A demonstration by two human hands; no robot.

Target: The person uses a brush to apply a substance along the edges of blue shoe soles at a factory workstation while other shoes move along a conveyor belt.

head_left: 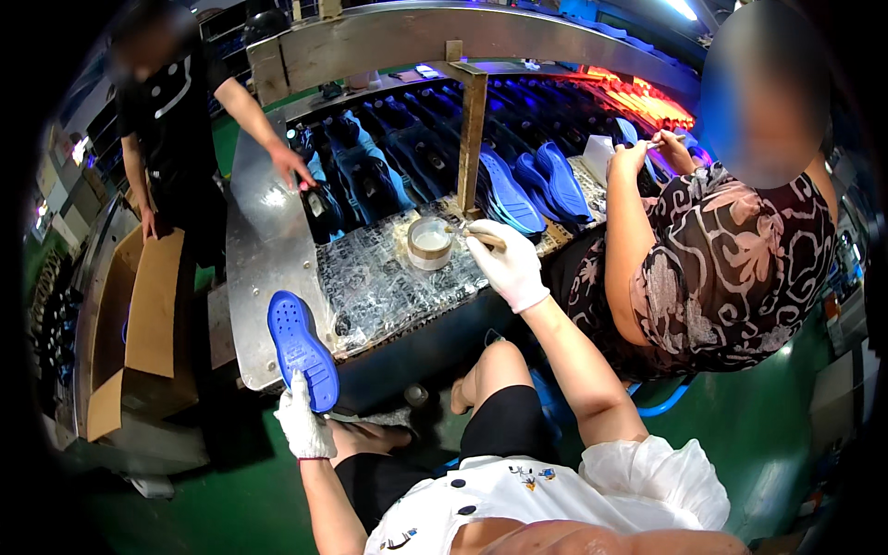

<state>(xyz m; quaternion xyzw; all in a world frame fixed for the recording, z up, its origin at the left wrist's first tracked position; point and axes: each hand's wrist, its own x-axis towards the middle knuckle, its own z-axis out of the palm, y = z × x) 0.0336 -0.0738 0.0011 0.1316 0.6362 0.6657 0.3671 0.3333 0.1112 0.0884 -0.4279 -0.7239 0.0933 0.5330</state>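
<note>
In a white glove, my left hand (304, 418) grips the heel end of a blue shoe sole (298, 344), which is tilted up beside the near left corner of the bench. Small holes dot its wider end, and ridges cross the part by my fingers. My right hand (507, 265), also gloved in white, is closed around the handle of a brush (483, 239). The brush's tip is at the rim of a round pot (429, 243) of whitish liquid, standing on the stained, paper-covered bench top (388, 301).
More blue soles (536, 190) lie right of a wooden post (471, 139). Dark shoe parts (370, 176) fill the conveyor behind. One co-worker (171, 120) reaches over the left end, near an open carton (153, 310); another (712, 250) works close on my right.
</note>
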